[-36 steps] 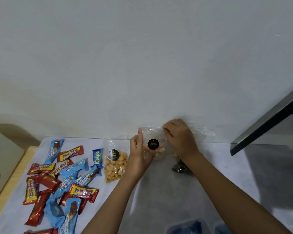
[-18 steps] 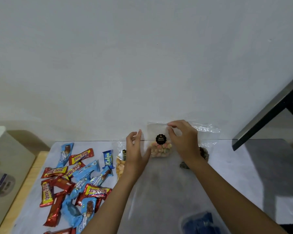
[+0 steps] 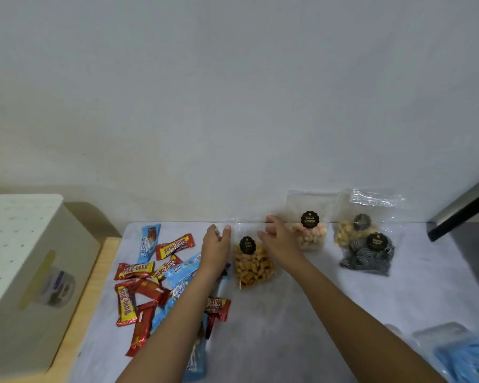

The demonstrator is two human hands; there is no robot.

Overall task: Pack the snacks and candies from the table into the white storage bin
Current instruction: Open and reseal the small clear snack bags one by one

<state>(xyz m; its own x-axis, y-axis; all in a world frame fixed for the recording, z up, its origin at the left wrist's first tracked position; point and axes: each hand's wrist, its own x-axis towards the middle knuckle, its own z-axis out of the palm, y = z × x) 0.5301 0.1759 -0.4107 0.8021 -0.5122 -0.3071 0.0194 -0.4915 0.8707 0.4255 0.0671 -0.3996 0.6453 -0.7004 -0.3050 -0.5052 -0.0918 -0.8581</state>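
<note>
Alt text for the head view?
The left hand and right hand, both open, flank a clear bag of orange-brown snacks on the table. Candy bars lie scattered left of it, more snack bags right of it, the white storage bin far left.

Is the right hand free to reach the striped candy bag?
Probably yes: the right hand is open and empty, and the striped candy bag lies uncovered to its right, beyond the pink biscuit bag.
</note>
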